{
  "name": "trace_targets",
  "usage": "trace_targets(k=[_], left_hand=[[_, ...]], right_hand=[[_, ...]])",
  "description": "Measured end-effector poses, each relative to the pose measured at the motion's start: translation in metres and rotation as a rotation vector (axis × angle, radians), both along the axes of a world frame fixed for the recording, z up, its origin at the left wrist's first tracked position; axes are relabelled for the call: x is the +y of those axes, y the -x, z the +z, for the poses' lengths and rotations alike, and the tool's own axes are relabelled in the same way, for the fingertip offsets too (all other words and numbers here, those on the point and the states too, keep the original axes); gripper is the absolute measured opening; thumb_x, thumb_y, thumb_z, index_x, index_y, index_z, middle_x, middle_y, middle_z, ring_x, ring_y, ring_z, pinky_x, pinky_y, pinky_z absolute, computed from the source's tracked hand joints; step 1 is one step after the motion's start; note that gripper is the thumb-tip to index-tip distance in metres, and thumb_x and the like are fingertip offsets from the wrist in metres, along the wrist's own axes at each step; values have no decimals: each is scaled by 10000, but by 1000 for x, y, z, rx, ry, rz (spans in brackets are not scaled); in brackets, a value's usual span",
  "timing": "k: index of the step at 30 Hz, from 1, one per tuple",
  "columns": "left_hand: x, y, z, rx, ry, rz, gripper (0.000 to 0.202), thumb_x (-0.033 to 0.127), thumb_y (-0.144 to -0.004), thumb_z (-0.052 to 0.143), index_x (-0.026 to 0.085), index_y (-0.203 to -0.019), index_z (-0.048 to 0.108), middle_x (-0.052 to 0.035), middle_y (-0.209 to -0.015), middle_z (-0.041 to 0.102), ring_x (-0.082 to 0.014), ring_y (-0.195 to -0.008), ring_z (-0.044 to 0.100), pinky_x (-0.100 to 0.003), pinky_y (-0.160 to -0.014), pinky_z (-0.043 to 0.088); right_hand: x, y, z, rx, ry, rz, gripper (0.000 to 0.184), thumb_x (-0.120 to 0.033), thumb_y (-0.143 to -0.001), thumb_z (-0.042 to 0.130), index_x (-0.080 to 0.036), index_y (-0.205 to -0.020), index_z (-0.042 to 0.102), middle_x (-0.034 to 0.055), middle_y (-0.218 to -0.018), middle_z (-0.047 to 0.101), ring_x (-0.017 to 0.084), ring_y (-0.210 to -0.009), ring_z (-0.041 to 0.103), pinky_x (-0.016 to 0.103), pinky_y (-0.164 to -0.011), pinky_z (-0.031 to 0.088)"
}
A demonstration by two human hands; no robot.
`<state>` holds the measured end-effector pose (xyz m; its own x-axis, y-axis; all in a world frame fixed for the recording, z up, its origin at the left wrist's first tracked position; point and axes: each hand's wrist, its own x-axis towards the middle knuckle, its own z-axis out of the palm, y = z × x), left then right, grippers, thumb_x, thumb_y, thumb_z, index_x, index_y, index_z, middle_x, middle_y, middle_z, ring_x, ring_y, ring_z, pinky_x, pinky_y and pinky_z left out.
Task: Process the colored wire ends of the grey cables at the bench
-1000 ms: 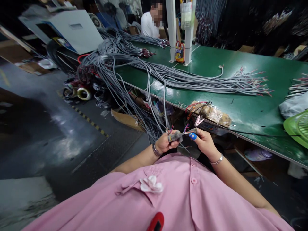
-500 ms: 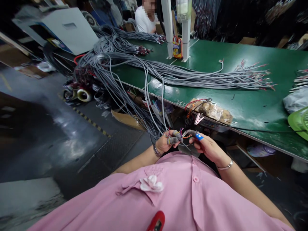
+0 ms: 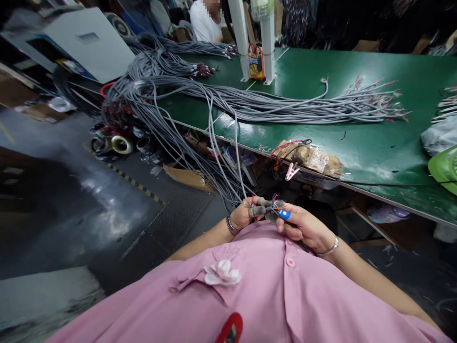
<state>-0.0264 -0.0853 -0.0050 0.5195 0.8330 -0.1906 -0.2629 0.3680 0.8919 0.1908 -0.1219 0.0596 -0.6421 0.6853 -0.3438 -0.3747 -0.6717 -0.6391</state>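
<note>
My left hand (image 3: 245, 214) is closed around the end of a grey cable (image 3: 240, 178) at my waist, with grey covers on some of its fingertips. Thin coloured wires (image 3: 274, 202) fan out from that end, purple and orange among them. My right hand (image 3: 306, 227) pinches at these wires, close against the left fingertips. A blue cover (image 3: 284, 214) wraps its thumb. The fingers hide just which wires are gripped. From my left hand the grey cable rises to the large bundle of grey cables (image 3: 285, 107) on the green bench (image 3: 307, 71).
A wooden block with tape (image 3: 321, 162) lies at the bench's near edge, a pink clip (image 3: 292, 171) beside it. White posts (image 3: 268, 52) stand farther back. A grey machine (image 3: 94, 45) is at left; a green object (image 3: 444, 169) lies at right. A person (image 3: 205, 21) sits beyond.
My right hand has come left and slightly down, nearer the left fingertips, and its thumb now lies over the coloured wires. My left hand keeps its hold. The view has shifted slightly.
</note>
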Motion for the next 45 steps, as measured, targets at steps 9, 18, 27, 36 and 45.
trace_targets(k=[9,18,27,36,45], left_hand=[[-2,4,2,-84,17,-32,464,492,-581,860,84,-710,681,-37,-585,639,-39,-396,427,-179,-385,258],[1,8,2,-238,27,106,383,422,-644,846,105,-758,665,-38,-660,675,-26,-381,430,-164,-371,260],[-2,-2,4,-122,-13,79,437,479,-630,841,94,-744,667,-7,-577,618,-30,-381,423,-168,-388,274],[-6,5,8,-214,13,62,406,438,-618,857,96,-718,662,-51,-645,664,-62,-436,520,-165,-386,305],[3,-9,18,-309,15,95,431,473,-651,831,103,-743,629,0,-582,588,-41,-390,435,-176,-387,340]], right_hand=[[28,-21,-29,-178,77,-411,207,-218,-759,659,-213,-924,534,-98,-560,463,11,-349,181,137,-332,106],[2,-23,-20,-167,-130,-177,424,-374,-868,649,-209,-1244,541,-41,-620,575,21,-351,236,167,-340,125],[0,4,6,11,-59,-36,377,-349,-876,651,-199,-1212,566,-77,-554,513,15,-340,154,164,-327,122],[34,-38,-37,-344,-32,-761,186,-270,-794,647,-236,-830,468,-114,-541,382,32,-362,207,139,-330,147],[-9,-9,8,-673,-1018,-562,205,-270,-842,686,-236,-1044,682,58,-971,677,126,-634,527,275,-574,473]])
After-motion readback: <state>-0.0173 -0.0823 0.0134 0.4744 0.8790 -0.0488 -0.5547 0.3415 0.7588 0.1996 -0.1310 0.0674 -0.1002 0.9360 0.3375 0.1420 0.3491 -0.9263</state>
